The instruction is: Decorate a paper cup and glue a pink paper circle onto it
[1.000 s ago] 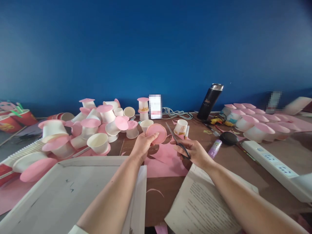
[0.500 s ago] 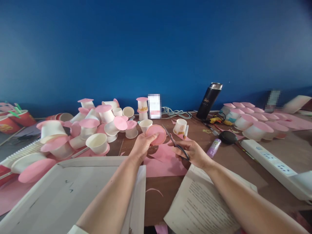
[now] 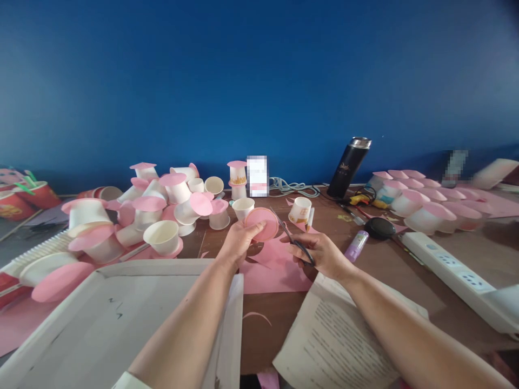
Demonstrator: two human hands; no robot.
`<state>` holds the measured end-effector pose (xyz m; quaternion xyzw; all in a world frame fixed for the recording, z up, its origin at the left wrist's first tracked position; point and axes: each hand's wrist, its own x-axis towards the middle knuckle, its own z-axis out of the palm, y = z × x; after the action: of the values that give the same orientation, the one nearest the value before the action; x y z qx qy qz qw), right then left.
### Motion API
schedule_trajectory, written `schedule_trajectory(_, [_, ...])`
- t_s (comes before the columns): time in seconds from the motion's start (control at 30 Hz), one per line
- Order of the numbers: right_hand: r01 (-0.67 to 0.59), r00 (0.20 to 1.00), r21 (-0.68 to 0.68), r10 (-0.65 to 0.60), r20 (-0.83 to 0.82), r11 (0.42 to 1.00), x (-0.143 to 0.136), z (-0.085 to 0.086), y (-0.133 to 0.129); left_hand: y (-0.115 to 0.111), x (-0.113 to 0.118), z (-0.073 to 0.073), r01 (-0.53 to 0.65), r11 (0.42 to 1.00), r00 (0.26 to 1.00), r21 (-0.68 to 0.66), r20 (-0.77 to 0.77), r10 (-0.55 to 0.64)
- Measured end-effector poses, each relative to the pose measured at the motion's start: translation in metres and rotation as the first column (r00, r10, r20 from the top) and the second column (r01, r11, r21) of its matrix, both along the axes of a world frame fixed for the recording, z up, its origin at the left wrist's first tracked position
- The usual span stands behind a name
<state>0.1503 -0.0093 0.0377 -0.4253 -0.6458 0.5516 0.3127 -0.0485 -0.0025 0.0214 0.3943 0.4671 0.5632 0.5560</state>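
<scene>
Between the thumb and fingers of my left hand (image 3: pixel 237 237) is a round pink paper disc (image 3: pixel 265 224), its flat face toward me. My right hand (image 3: pixel 320 253) grips black-handled scissors (image 3: pixel 298 243), whose blades point up and left, close to the disc's right edge. Whether the blades touch the disc I cannot tell. Below both hands lies a cut pink paper sheet (image 3: pixel 275 278). A white paper cup (image 3: pixel 243 207) stands just behind the disc, and an upside-down printed cup (image 3: pixel 300 209) is behind the scissors.
Many paper cups with pink discs (image 3: pixel 149 203) crowd the left; more stand in rows (image 3: pixel 430 210) at right. A shallow white box (image 3: pixel 154 313), a printed page (image 3: pixel 336 335), a purple glue bottle (image 3: pixel 357 246), a black flask (image 3: pixel 348 167) and a power strip (image 3: pixel 454 270) surround the hands.
The pink disc has shifted very slightly to the right in my left hand. My right hand and the scissors stay nearly where they were.
</scene>
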Motion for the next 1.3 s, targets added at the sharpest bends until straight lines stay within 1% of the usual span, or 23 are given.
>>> schedule_trajectory(0.2, [-0.01,1.0,0.003,0.01,0.001,1.0,0.0007,0.0002,0.0004,0.0002,-0.0003,-0.0007,-0.007,1.0,1.0,0.014,-0.024,0.008])
schedule_trajectory(0.4, [-0.016,1.0,0.003,0.016,0.01,1.0,0.0,0.0003,0.0009,0.0005,-0.0001,-0.0007,-0.013,1.0,1.0,-0.02,-0.023,0.012])
schedule_trajectory(0.5, [-0.032,0.999,0.035,0.03,0.034,0.999,0.0011,-0.0015,0.0014,0.0006,-0.0001,-0.0009,-0.021,1.0,0.999,-0.022,-0.031,0.021])
schedule_trajectory(0.67, [-0.067,0.997,0.082,0.064,0.038,0.994,0.0035,-0.0044,0.0027,0.001,-0.0006,-0.0011,-0.012,0.999,1.0,-0.052,-0.003,0.012])
schedule_trajectory(0.87, [-0.06,0.997,0.078,0.056,0.049,0.995,0.0031,-0.0047,0.0033,0.0011,-0.0001,-0.0025,0.004,1.0,1.0,-0.012,-0.024,-0.005])
schedule_trajectory(1.0, [-0.048,0.998,0.076,0.046,0.032,0.996,0.0022,-0.0036,0.0024,0.001,0.0002,-0.0031,0.018,0.999,1.0,-0.033,-0.011,-0.019])
schedule_trajectory(1.3, [-0.052,0.998,0.074,0.049,0.042,0.996,0.0022,-0.0013,0.0014,-0.0004,0.0018,0.0008,0.001,0.998,1.0,-0.056,0.005,-0.001])
